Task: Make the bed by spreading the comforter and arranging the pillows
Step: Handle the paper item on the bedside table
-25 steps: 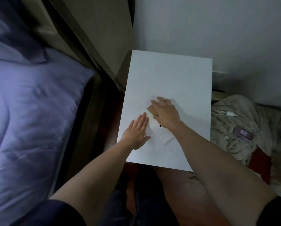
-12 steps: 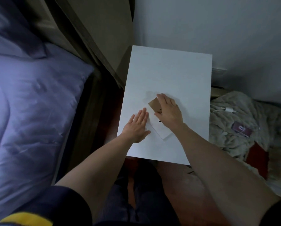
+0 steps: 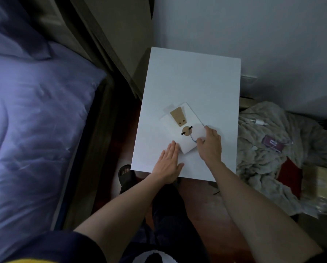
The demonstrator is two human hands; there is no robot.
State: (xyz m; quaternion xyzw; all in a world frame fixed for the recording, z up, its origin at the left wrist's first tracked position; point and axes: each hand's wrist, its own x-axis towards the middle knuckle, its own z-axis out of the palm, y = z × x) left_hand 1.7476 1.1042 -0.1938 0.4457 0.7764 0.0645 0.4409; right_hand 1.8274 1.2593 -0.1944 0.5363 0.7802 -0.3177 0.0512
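Note:
A lilac comforter (image 3: 35,130) covers the bed on the left, with a darker pillow (image 3: 13,35) at the top left corner. On the white bedside table (image 3: 193,82) lies a white envelope (image 3: 179,126) with a brown flap and a round string clasp. My left hand (image 3: 168,162) lies flat on the table, fingertips touching the envelope's near corner. My right hand (image 3: 210,143) holds the envelope's right edge, thumb and fingers curled onto it.
A dark wooden headboard (image 3: 102,44) runs diagonally between bed and table. A crumpled beige blanket (image 3: 272,164) with a white charger cable (image 3: 257,122) and a small purple card lies on the right. One sandalled foot (image 3: 126,175) stands on the reddish floor.
My right hand slid from on top of the envelope's brown flap to its right edge, uncovering the flap and clasp. My left hand stayed flat beside it.

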